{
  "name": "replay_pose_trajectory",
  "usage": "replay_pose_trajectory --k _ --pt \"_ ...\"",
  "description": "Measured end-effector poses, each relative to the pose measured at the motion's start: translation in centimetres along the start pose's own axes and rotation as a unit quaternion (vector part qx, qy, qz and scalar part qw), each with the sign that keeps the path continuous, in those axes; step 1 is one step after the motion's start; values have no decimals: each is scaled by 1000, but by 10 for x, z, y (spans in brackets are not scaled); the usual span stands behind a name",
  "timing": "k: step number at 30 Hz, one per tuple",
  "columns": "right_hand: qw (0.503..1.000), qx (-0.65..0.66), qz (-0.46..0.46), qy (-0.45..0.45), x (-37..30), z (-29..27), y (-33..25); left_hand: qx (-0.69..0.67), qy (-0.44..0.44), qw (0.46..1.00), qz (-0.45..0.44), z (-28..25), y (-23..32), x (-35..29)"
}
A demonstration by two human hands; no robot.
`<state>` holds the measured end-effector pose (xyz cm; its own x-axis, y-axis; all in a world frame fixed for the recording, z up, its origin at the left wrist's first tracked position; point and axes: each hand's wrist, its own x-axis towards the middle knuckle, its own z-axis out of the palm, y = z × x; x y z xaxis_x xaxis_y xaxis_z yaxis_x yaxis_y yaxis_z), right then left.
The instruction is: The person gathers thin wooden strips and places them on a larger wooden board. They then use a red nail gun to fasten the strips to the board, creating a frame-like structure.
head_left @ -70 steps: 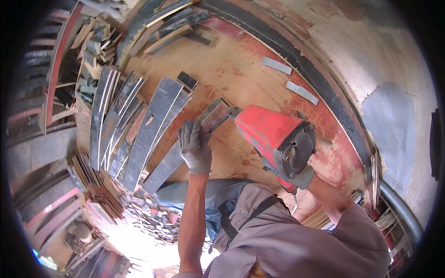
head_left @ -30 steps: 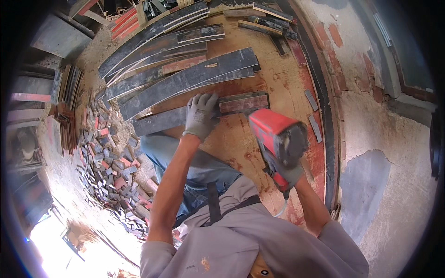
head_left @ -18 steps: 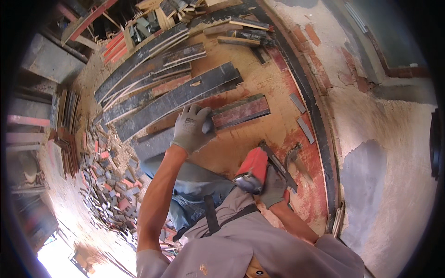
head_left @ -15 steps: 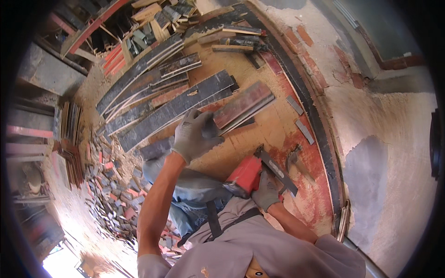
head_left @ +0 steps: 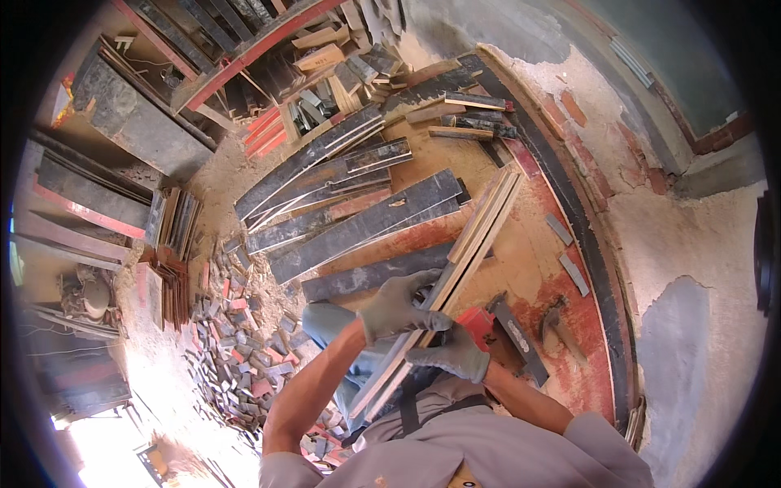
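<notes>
A long pair of plywood strips (head_left: 486,224), their pale layered edges facing up, slants across my lap with a narrow gap between them. Around their middle, my left hand (head_left: 403,307) in a grey glove is closed, fingers over the edges. My right hand (head_left: 450,354), gloved too, grips the strips lower down from the right side. Just beyond the right hand lies a red power nailer (head_left: 476,323), partly hidden by that hand, with its dark magazine (head_left: 519,339) pointing to the lower right. To its right rests a hammer (head_left: 563,335) with a wooden handle.
Dark-faced plywood strips (head_left: 366,224) lie in rows on the sheet ahead. A heap of small offcuts (head_left: 244,358) covers the floor at left, near a stack of boards (head_left: 172,220). Two short grey pieces (head_left: 573,275) lie near the right edge, beside the plaster wall (head_left: 691,244).
My right hand has let go of the red nailer and taken hold of the strips. These have turned edge up and come toward me, now in both hands. The view has shifted.
</notes>
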<state>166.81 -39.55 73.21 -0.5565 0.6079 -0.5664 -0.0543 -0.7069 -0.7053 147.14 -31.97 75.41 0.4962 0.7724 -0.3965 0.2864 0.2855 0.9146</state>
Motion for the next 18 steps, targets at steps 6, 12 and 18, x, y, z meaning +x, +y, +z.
replay_pose_trajectory --k 6,12,18 --pt "987 -4 -152 51 -22 -24 25 135 156 978 -14 -120 -3 -36" --pt "984 150 -97 -9 32 -7 54 503 326 778 186 -123 51 29" --pt "935 -222 -272 -41 76 2 80 402 60 912 -45 33 -6 37"
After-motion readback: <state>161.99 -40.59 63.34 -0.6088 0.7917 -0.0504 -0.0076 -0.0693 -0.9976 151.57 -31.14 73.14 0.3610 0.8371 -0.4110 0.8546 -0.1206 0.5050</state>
